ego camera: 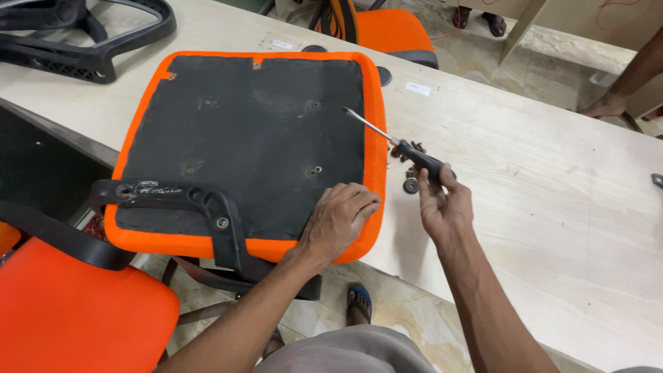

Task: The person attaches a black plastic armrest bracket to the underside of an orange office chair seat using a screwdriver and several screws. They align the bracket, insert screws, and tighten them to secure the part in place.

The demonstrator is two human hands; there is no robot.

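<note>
Your right hand (442,207) grips the screwdriver (400,146) by its black handle, right of frame centre; the thin steel shaft angles up-left over the cushion's orange edge. Your left hand (340,220) rests flat and relaxed, holding nothing, on the lower right corner of the seat cushion (248,131).

Risks as I read them:
- The loose screws and washer (411,173) sit on the table just under the screwdriver handle. A knock from your wrist could roll them off the near edge.
- The cushion overhangs the table edge at lower centre. Lift your left hand and it may tip.
- The tip could slip and snag the orange mesh.

The cushion underside is matte black board with threaded inserts. The black plastic armrest bracket (207,207) is bolted at lower left. The table (539,207) is pale, smooth laminate.
</note>
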